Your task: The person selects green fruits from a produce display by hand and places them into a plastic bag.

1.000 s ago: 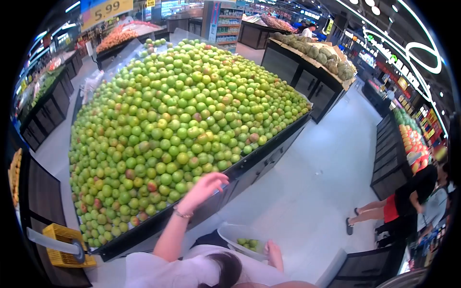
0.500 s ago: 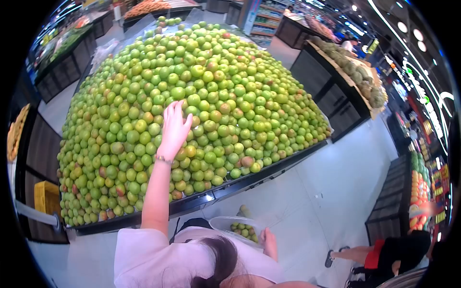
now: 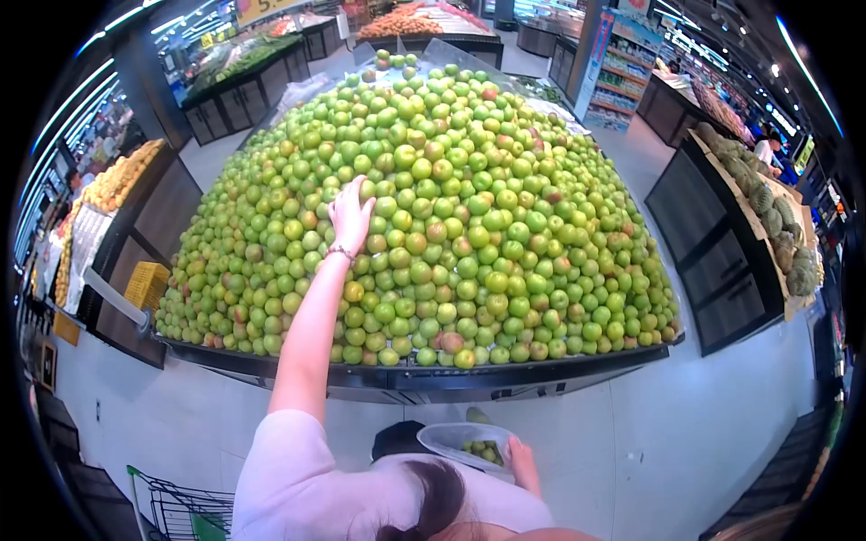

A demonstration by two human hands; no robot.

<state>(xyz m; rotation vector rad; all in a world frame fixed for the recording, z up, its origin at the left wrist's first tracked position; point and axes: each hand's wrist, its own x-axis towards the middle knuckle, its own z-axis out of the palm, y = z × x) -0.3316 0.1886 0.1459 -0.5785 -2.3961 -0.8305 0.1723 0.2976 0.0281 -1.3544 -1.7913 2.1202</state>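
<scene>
A big heap of round green plums (image 3: 469,212), some blushed red, fills the display stand in front of me. My left hand (image 3: 350,216), with a bracelet at its wrist, reaches up onto the middle of the heap. Its fingers and thumb close around a green plum (image 3: 367,189) at their tips. Down by my body, my right hand (image 3: 522,462) grips the rim of a clear plastic bag (image 3: 442,439). The bag's mouth gapes, and several green plums (image 3: 483,450) lie inside it.
The stand's black front edge (image 3: 406,371) runs below the heap. A shopping cart (image 3: 180,505) stands at lower left, a yellow crate (image 3: 147,284) beyond it. Brown-green melons (image 3: 771,212) lie on a stand at right. Orange fruit (image 3: 122,176) sits at left.
The view has turned and levelled, so the heap appears straighter and the cart shows at lower left. My left hand stays over the same part of the heap; my right keeps the bag.
</scene>
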